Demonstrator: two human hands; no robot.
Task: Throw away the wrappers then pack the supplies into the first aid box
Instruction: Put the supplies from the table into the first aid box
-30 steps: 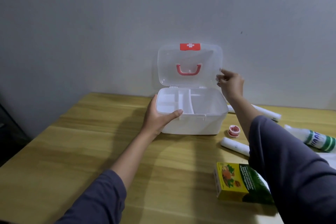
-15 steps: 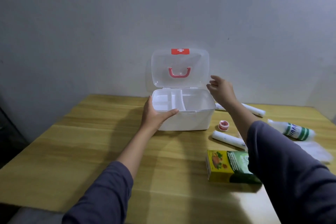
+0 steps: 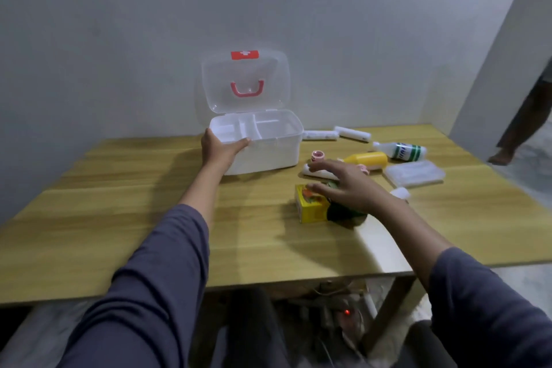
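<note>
The white first aid box [image 3: 268, 152] stands open on the wooden table [image 3: 119, 218], its clear lid [image 3: 245, 81] with a red handle upright against the wall. My left hand [image 3: 221, 149] grips the box's front left rim. My right hand [image 3: 343, 185] hovers with fingers spread just above a yellow and green carton [image 3: 310, 206], holding nothing. A white bandage roll [image 3: 316, 172] lies under its fingertips. Beyond lie a yellow bottle [image 3: 367, 160], a white bottle with green bands [image 3: 400, 150], a small pink tape roll [image 3: 317, 155] and a clear flat packet [image 3: 415, 173].
Two more white rolls [image 3: 352, 133] lie by the wall right of the box. A small white item [image 3: 400, 193] sits near my right wrist. Another person's leg [image 3: 519, 128] stands at the far right. Cables and a red light [image 3: 346, 312] show under the table.
My right hand has left the lid and dropped down and forward over the yellow carton. The camera has pulled back and turned right, showing more supplies. My left hand stays on the box.
</note>
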